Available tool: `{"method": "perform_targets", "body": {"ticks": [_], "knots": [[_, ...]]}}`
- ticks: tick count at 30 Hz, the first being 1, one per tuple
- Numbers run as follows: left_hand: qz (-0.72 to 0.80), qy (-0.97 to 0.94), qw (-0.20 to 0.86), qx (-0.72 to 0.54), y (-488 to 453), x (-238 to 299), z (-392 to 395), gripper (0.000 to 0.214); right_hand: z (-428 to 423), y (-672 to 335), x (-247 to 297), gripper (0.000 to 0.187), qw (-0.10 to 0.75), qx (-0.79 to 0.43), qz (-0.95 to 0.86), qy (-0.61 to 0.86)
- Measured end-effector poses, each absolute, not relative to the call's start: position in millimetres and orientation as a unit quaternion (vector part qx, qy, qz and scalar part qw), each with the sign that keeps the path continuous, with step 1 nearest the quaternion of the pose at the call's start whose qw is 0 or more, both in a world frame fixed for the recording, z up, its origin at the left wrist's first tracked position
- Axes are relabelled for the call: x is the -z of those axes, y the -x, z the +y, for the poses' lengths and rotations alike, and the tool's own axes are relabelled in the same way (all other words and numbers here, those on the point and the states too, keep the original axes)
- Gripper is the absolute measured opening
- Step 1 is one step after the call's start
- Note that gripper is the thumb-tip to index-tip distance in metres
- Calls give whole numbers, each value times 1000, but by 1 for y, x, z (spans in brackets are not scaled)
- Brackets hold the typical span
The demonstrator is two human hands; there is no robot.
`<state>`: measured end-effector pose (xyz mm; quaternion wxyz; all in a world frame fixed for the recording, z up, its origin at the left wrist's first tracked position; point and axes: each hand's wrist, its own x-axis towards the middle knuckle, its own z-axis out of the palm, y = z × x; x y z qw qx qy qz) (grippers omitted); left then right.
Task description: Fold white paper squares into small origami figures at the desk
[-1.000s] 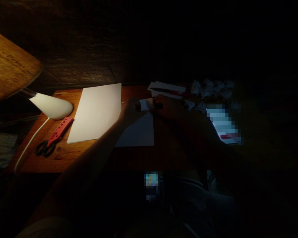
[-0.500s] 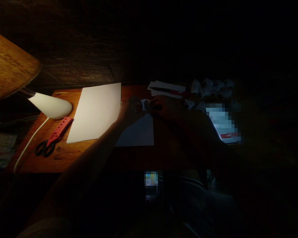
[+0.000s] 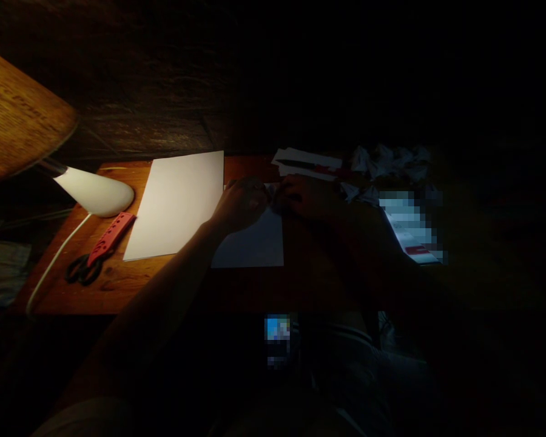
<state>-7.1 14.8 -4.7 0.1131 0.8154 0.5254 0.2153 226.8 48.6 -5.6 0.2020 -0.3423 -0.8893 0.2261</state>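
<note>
The scene is very dark, lit only from the left. My left hand (image 3: 243, 203) and my right hand (image 3: 307, 197) meet over the far edge of a white sheet (image 3: 255, 243) on the wooden table (image 3: 155, 285). Both hands have their fingers curled and pressed together on a small white piece of paper (image 3: 272, 189) between them, most of it hidden by the fingers. A larger blank white sheet (image 3: 175, 203) lies just left of my left hand.
A white lamp base (image 3: 95, 191) with a cord stands at the table's left end under a wooden shade (image 3: 18, 118). Red-sheathed scissors (image 3: 97, 249) lie beside it. Folded papers (image 3: 307, 162) and crumpled paper (image 3: 386, 164) sit at the back right.
The hands have drawn closer together. The small white piece that showed between them is now almost covered by the fingers.
</note>
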Motion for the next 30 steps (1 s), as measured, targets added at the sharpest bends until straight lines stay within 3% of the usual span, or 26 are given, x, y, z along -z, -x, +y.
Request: {"method": "perform_targets", "body": {"ticks": [14, 22, 30], "knots": [[500, -828, 97, -235, 14, 15, 25, 6, 55, -228, 15, 11, 254, -255, -878, 316], [418, -868, 111, -243, 24, 21, 36, 17, 66, -228, 27, 30, 247, -258, -887, 293], [417, -865, 132, -247, 24, 18, 33, 7, 65, -228, 21, 23, 248, -254, -892, 281]]}}
